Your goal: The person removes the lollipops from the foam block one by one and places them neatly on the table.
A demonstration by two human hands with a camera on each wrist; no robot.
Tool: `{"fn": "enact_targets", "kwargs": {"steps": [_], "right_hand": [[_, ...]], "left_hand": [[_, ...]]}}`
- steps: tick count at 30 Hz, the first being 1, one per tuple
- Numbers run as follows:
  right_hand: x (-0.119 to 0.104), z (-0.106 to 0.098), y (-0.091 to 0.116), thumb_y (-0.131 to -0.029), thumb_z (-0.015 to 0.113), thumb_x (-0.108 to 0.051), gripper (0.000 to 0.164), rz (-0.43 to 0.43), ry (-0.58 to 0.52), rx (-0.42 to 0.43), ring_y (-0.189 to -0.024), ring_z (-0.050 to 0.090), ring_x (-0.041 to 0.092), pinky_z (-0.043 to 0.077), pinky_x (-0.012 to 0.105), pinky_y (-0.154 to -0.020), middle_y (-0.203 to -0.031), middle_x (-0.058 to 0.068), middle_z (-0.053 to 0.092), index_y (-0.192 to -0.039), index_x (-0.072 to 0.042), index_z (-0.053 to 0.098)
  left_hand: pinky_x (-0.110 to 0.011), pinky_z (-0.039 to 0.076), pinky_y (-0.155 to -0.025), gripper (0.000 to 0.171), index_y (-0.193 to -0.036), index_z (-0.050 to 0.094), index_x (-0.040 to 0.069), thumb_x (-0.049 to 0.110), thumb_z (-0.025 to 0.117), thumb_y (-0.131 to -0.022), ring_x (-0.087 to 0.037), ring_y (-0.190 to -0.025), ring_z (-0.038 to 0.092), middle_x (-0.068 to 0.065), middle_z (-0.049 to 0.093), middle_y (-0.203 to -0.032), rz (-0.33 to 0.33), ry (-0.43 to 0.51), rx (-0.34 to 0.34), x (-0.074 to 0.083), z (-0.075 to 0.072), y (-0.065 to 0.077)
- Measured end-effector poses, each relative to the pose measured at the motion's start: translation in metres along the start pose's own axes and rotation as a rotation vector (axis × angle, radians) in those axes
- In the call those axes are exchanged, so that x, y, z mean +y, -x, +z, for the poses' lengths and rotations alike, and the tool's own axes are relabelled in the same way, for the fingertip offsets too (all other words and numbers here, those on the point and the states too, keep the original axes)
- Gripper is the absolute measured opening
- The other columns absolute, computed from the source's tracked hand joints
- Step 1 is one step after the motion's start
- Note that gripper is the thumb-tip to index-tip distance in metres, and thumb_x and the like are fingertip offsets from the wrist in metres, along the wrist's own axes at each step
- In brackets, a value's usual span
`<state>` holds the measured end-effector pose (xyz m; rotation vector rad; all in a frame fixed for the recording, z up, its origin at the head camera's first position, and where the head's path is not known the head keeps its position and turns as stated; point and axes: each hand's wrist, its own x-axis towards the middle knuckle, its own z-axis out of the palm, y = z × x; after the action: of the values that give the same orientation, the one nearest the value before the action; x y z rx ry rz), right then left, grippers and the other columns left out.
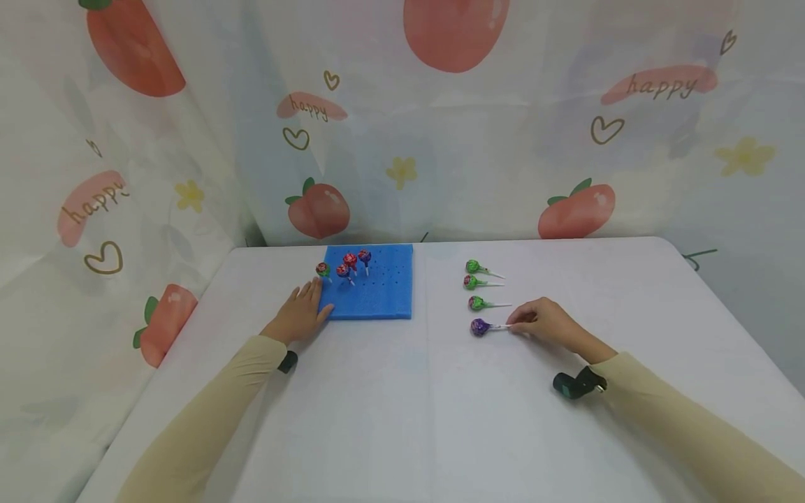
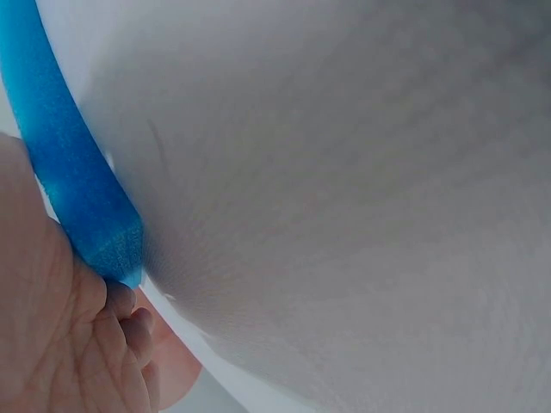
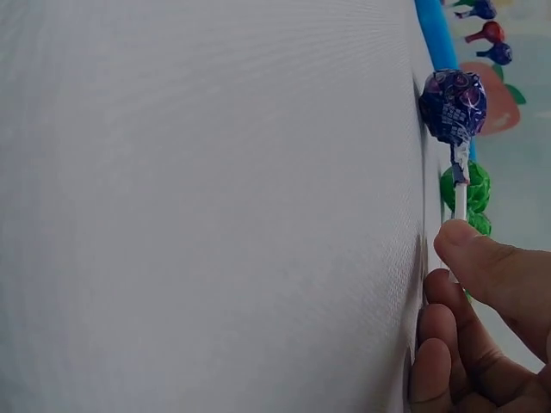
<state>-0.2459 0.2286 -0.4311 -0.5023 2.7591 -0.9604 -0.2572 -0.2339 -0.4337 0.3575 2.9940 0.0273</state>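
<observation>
My right hand (image 1: 546,321) pinches the white stick of a purple-wrapped lollipop (image 1: 480,327) between thumb and fingers. Its wrapped head points left, close over the white table, and in the right wrist view the lollipop (image 3: 455,105) shows a crinkled wrapper. At the left edge of a blue board (image 1: 383,297) with small holes, my left hand (image 1: 300,316) rests with fingers extended along the side and thumb near the front corner. Several lollipops stand in the board's back left part, among them a red one (image 1: 350,260) and a green-and-red one (image 1: 323,269).
Three green-wrapped lollipops lie in a column behind the purple one: a far one (image 1: 472,266), a middle one (image 1: 470,282) and a near one (image 1: 476,303). A printed curtain (image 1: 478,154) hangs behind the white table (image 1: 377,419).
</observation>
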Motion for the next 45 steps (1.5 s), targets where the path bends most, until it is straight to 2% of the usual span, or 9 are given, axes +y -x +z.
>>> {"fn": "enact_targets", "kwargs": {"steps": [5,13,19,27,32,37,45], "right_hand": [[-0.001,-0.001,-0.001,-0.082,0.07,-0.01,0.01,-0.004,0.008,-0.006,-0.08,0.059,0.012,0.047,0.025,-0.068,-0.092,0.011,0.072,-0.091,-0.005,0.074],[0.001,-0.005,-0.003,-0.081,0.072,-0.012,0.016,-0.001,0.005,-0.038,-0.077,0.056,0.012,0.047,0.022,-0.065,-0.092,0.008,0.072,-0.095,-0.005,0.072],[0.003,-0.013,-0.002,-0.079,0.074,-0.012,0.026,-0.056,-0.026,-0.074,-0.083,0.062,0.014,0.051,0.018,-0.07,-0.096,0.011,0.072,-0.102,-0.002,0.07],[0.006,-0.025,0.0,-0.082,0.072,-0.016,0.043,-0.11,-0.085,-0.171,-0.098,0.067,0.029,0.056,0.032,-0.081,-0.107,0.017,0.069,-0.118,0.003,0.061],[0.007,-0.032,0.0,-0.082,0.071,-0.017,0.049,-0.147,-0.119,-0.22,-0.102,0.066,0.031,0.056,0.034,-0.084,-0.114,0.021,0.066,-0.124,0.004,0.056],[0.005,-0.038,-0.002,-0.082,0.072,-0.017,0.05,-0.19,-0.153,-0.219,-0.105,0.065,0.033,0.054,0.033,-0.088,-0.116,0.022,0.065,-0.124,0.005,0.055],[-0.015,-0.046,-0.01,-0.085,0.069,-0.014,0.041,-0.188,-0.167,-0.181,-0.108,0.064,0.032,0.054,0.032,-0.089,-0.117,0.021,0.065,-0.122,0.0,0.059]], "left_hand": [[-0.053,0.016,-0.117,0.07,-0.145,0.015,-0.012,0.037,0.036,-0.101,-0.04,-0.143,0.02,-0.027,0.019,-0.153,0.001,-0.003,0.003,0.0,0.0,-0.001],[-0.052,0.016,-0.117,0.07,-0.145,0.014,-0.012,0.038,0.036,-0.101,-0.04,-0.143,0.019,-0.027,0.018,-0.153,-0.002,-0.006,0.007,-0.003,0.001,-0.004],[-0.053,0.016,-0.117,0.07,-0.145,0.015,-0.013,0.037,0.036,-0.101,-0.04,-0.143,0.02,-0.028,0.019,-0.153,0.006,-0.003,0.019,-0.005,0.005,-0.005],[-0.053,0.017,-0.117,0.07,-0.145,0.015,-0.013,0.037,0.036,-0.101,-0.04,-0.142,0.021,-0.027,0.02,-0.153,0.008,-0.003,0.02,-0.004,0.007,-0.005],[-0.052,0.017,-0.117,0.069,-0.145,0.016,-0.012,0.036,0.037,-0.101,-0.039,-0.143,0.02,-0.027,0.019,-0.153,0.002,0.001,0.015,-0.002,0.005,-0.004],[-0.052,0.016,-0.117,0.07,-0.145,0.016,-0.012,0.037,0.037,-0.1,-0.039,-0.143,0.02,-0.026,0.019,-0.153,-0.003,0.007,0.01,0.0,0.003,-0.001],[-0.053,0.018,-0.116,0.069,-0.144,0.017,-0.013,0.036,0.038,-0.1,-0.04,-0.142,0.022,-0.027,0.021,-0.152,0.004,-0.009,0.019,0.0,0.001,-0.001]]}}
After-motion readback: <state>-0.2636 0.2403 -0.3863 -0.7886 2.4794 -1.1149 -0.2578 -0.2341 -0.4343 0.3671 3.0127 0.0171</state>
